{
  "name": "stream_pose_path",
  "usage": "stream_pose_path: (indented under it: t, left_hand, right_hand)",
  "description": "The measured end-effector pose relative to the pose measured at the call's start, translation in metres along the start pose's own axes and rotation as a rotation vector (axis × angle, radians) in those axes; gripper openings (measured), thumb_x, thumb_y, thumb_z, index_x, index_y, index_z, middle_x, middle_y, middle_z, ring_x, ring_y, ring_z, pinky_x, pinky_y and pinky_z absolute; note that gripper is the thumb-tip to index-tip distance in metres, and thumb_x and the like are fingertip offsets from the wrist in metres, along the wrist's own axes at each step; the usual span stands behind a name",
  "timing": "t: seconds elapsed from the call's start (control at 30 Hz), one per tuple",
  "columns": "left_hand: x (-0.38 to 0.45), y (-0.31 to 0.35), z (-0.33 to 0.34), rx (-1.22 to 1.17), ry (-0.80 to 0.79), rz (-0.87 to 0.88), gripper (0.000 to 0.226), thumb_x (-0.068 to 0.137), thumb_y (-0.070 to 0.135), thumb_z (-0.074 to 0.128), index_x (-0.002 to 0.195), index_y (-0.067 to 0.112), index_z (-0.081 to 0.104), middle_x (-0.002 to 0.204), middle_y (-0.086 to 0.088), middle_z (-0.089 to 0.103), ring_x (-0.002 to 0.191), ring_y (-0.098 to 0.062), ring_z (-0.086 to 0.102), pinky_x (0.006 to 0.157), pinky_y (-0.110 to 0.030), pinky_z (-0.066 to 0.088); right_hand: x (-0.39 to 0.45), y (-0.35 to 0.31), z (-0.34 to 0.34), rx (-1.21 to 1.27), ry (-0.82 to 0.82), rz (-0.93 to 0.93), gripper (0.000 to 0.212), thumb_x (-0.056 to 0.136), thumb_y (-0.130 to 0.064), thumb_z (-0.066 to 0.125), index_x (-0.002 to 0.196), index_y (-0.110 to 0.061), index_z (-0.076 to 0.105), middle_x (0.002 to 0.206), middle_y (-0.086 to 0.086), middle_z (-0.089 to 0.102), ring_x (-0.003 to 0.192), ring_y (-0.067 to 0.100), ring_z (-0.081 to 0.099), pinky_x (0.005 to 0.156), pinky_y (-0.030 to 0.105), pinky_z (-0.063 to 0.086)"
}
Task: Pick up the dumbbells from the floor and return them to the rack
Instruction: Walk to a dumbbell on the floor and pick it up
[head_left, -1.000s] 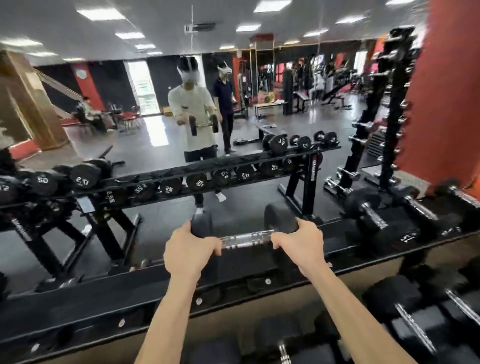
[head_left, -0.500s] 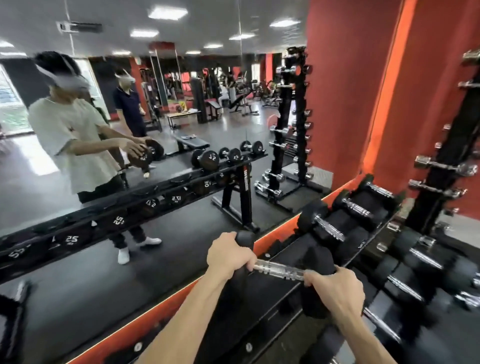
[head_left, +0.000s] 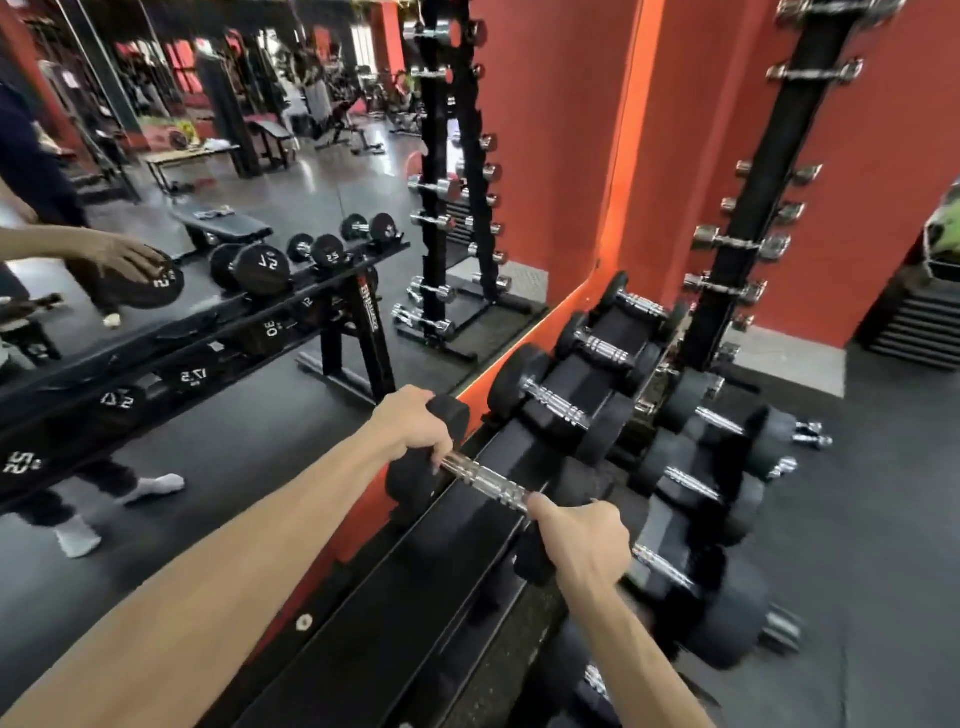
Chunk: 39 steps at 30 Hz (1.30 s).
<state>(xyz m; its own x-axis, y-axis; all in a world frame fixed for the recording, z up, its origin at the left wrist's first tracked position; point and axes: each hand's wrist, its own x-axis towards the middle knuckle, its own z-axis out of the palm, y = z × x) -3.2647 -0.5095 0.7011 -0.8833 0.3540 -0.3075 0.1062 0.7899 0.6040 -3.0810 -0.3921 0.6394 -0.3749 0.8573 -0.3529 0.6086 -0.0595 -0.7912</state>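
Note:
I hold one black dumbbell (head_left: 488, 480) with a chrome handle across the top shelf of the black rack (head_left: 363, 613). My left hand (head_left: 413, 423) grips its far head next to the mirror. My right hand (head_left: 584, 540) grips its near head at the rack's front rail. The dumbbell's heads appear to rest on the shelf rails. To the right on the same shelf lie three more black dumbbells (head_left: 553, 402). More dumbbells (head_left: 696, 483) fill the lower shelf on the right.
A wall mirror (head_left: 208, 260) runs along the left behind the rack and reflects the gym and my own body. A tall black vertical rack (head_left: 753, 208) of small chrome dumbbells stands at the right by the red wall. Dark rubber floor (head_left: 883, 519) lies at the right.
My view has swung right and down along the rack. The dumbbell in both hands has moved right along the top shelf, closer to the row of shelved dumbbells.

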Motion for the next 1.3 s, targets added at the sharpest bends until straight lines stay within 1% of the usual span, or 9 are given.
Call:
stream_pose_path:
  t: [0.13,0.23,0.4,0.53,0.7,0.87,1.0,1.17,1.3]
  left_hand:
    - [0.036,0.001,0.01,0.05,-0.079,0.015,0.096,0.026,0.005,0.078,0.122,0.012,0.07,0.109,-0.01,0.074,0.1,-0.031,0.07,0.062,-0.027,0.057]
    - [0.039,-0.013,0.02,0.138,-0.083,0.007,0.073,0.042,0.001,0.081,0.113,0.016,0.07,0.104,-0.003,0.072,0.101,-0.029,0.068,0.079,-0.037,0.063]
    - [0.04,-0.035,0.028,0.179,-0.049,0.025,0.075,0.053,0.001,0.081,0.125,0.016,0.067,0.114,-0.007,0.069,0.105,-0.028,0.064,0.082,-0.036,0.06]
    - [0.035,-0.032,0.033,0.263,-0.047,0.053,0.082,0.069,0.002,0.078,0.144,0.009,0.046,0.132,-0.016,0.059,0.116,-0.033,0.059,0.08,-0.035,0.052]
    - [0.028,-0.031,0.036,0.435,-0.025,0.064,0.07,0.075,0.01,0.079,0.136,0.005,0.045,0.126,-0.018,0.061,0.111,-0.037,0.063,0.083,-0.041,0.054]
    - [0.023,-0.032,0.036,0.488,0.023,0.068,0.06,0.084,0.021,0.074,0.135,0.006,0.046,0.131,-0.019,0.059,0.115,-0.04,0.062,0.095,-0.05,0.054]
    - [0.008,-0.022,0.039,0.55,0.068,0.084,0.054,0.088,0.029,0.069,0.134,0.009,0.049,0.134,-0.015,0.056,0.121,-0.037,0.059,0.093,-0.044,0.05]
    - [-0.032,-0.006,0.043,0.476,0.06,0.212,0.051,0.087,0.029,0.066,0.138,0.025,0.059,0.141,-0.006,0.055,0.128,-0.029,0.056,0.102,-0.042,0.048]
    - [-0.085,0.013,0.073,0.341,0.055,0.305,0.033,0.09,0.032,0.063,0.123,0.031,0.066,0.121,0.006,0.07,0.116,-0.02,0.062,0.096,-0.036,0.049]
  right_hand:
    - [0.014,0.005,0.021,-0.006,0.004,0.024,0.046,0.068,-0.05,0.077,0.082,-0.007,0.069,0.078,0.004,0.07,0.08,0.032,0.07,0.069,0.03,0.051]
    - [0.015,0.021,0.039,-0.06,-0.052,0.054,0.042,0.072,-0.05,0.075,0.075,-0.01,0.062,0.067,-0.003,0.059,0.069,0.026,0.061,0.064,0.028,0.045]
    - [0.014,0.029,0.056,-0.143,-0.061,0.047,0.047,0.067,-0.056,0.075,0.08,-0.011,0.067,0.079,0.003,0.071,0.076,0.028,0.069,0.071,0.033,0.057]
    - [0.014,0.026,0.053,-0.173,-0.082,0.069,0.059,0.059,-0.063,0.068,0.086,-0.011,0.069,0.084,0.004,0.073,0.078,0.029,0.071,0.075,0.037,0.06]
    - [0.014,0.028,0.054,-0.185,-0.136,0.058,0.06,0.063,-0.065,0.065,0.088,-0.011,0.067,0.084,0.003,0.072,0.077,0.028,0.07,0.076,0.039,0.061]
    - [0.009,0.028,0.049,-0.178,-0.228,0.023,0.069,0.073,-0.066,0.066,0.112,-0.009,0.061,0.098,0.004,0.072,0.089,0.027,0.07,0.079,0.038,0.06]
    - [0.005,0.027,0.044,-0.079,-0.282,-0.002,0.082,0.08,-0.058,0.066,0.136,-0.004,0.043,0.117,0.011,0.069,0.106,0.031,0.068,0.092,0.048,0.058]
    - [0.002,0.036,0.003,0.096,-0.312,-0.103,0.073,0.093,-0.033,0.067,0.156,-0.01,0.038,0.13,0.002,0.062,0.105,0.016,0.057,0.091,0.03,0.046]
    - [-0.001,0.053,-0.039,0.228,-0.284,-0.095,0.069,0.087,-0.033,0.068,0.15,-0.016,0.046,0.118,-0.003,0.07,0.109,0.022,0.069,0.1,0.046,0.056]
